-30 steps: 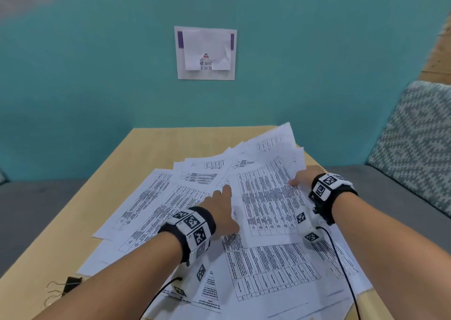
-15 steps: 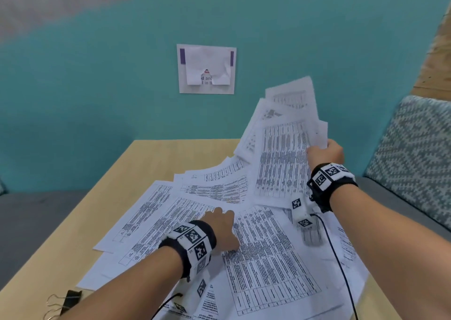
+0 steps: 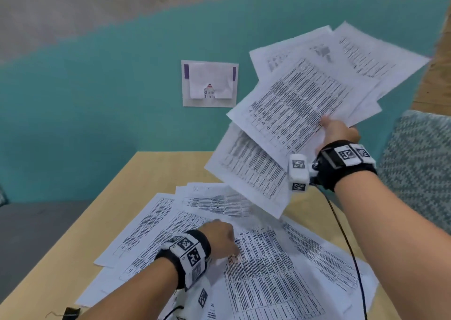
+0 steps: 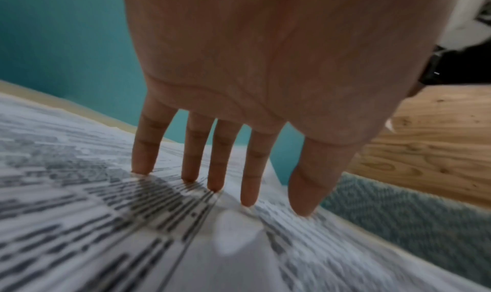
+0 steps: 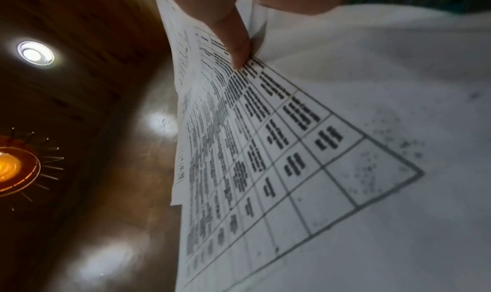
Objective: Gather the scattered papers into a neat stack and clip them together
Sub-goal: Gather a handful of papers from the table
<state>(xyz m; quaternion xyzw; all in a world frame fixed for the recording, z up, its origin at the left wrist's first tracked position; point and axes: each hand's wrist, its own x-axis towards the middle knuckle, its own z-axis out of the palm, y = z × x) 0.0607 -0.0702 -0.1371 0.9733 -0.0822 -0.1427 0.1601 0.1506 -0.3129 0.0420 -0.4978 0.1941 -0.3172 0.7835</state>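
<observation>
Head view: The right hand (image 3: 340, 130) pinches a fanned bundle of printed sheets (image 3: 300, 104) at its near edge and holds it raised above the tabletop (image 3: 127, 187). The bundle is splayed, not squared, so the sheets will probably need aligning before clipping. The left hand (image 3: 219, 236) rests on the loose papers (image 3: 268, 271) that lie overlapping across the tabletop, most likely to keep them from sliding while the bundle is clear of them. A dark binder clip (image 3: 70, 313) lies at the near left edge of the tabletop, apart from the papers and untouched.

Left wrist view: The fingers (image 4: 196, 160) are straight and slightly spread, with their tips pressing down on the top sheet. They grip nothing. Spread tips hold a wider area of paper flat.

Right wrist view: One of the fingers (image 5: 233, 42) lies along the printed face of the bundle, clamping several layered sheets. The opposing digits are hidden behind the paper. A grip at one edge leaves the far ends free to fan out.
</observation>
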